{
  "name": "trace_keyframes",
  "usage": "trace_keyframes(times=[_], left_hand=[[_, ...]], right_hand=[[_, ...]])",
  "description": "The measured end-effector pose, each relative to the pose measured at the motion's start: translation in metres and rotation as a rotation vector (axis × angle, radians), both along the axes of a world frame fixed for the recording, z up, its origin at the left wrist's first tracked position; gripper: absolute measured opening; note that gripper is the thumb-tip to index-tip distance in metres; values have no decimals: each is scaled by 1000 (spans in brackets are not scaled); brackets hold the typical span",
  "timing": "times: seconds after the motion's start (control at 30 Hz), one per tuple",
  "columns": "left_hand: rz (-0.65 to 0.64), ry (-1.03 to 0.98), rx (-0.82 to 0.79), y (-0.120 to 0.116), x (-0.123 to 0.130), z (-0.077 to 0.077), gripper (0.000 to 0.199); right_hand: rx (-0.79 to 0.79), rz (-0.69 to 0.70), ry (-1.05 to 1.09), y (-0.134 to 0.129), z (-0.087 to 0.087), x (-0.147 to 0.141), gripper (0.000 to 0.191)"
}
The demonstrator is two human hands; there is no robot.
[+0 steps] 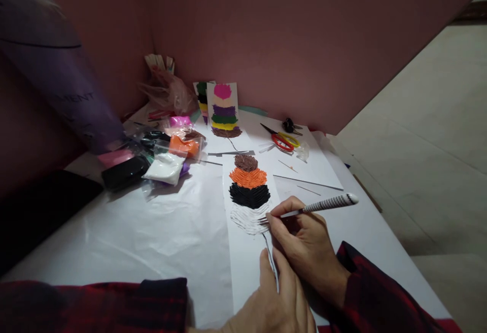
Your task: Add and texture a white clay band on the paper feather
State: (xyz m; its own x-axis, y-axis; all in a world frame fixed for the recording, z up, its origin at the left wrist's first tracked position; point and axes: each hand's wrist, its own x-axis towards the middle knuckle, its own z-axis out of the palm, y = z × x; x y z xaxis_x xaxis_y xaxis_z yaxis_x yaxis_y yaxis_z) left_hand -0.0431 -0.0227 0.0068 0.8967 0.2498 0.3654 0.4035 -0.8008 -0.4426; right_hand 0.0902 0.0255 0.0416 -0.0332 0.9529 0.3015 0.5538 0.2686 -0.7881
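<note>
My right hand (310, 239) grips a fork (331, 202) with a patterned grey-and-white handle. Its tines touch the white clay layer (243, 219) on a narrow white card (243, 267). Above that layer sit ridged bands of black clay (249, 196), orange clay (248, 176) and brown clay (245, 162). A dark stem line (267, 246) runs down from the white layer. My left hand (272, 305) lies on the lower card, its fingers stretched out on either side of the stem line and holding nothing.
Bagged clay in several colours (163, 168) is heaped at the left. Finished striped cards (224, 109) lean at the back. Red-and-yellow scissors (283, 140), black keys (291, 126) and a thin needle-like rod (309, 190) lie to the right. A large purple package (57, 69) stands left.
</note>
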Motion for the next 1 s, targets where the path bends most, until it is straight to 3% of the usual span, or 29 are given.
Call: trace_keyframes(times=[0.37, 0.63, 0.9, 1.0], left_hand=[[24, -10, 22, 0, 2, 8, 28], [-23, -149, 36, 7, 4, 26, 26], [49, -218, 96, 2, 8, 10, 24], [41, -196, 88, 2, 7, 12, 23]], right_hand=[[-53, -14, 79, 4, -4, 7, 14], [-115, -17, 157, 7, -3, 13, 14], [-87, -15, 127, 12, -2, 18, 13], [-83, -27, 116, 13, -2, 20, 12]])
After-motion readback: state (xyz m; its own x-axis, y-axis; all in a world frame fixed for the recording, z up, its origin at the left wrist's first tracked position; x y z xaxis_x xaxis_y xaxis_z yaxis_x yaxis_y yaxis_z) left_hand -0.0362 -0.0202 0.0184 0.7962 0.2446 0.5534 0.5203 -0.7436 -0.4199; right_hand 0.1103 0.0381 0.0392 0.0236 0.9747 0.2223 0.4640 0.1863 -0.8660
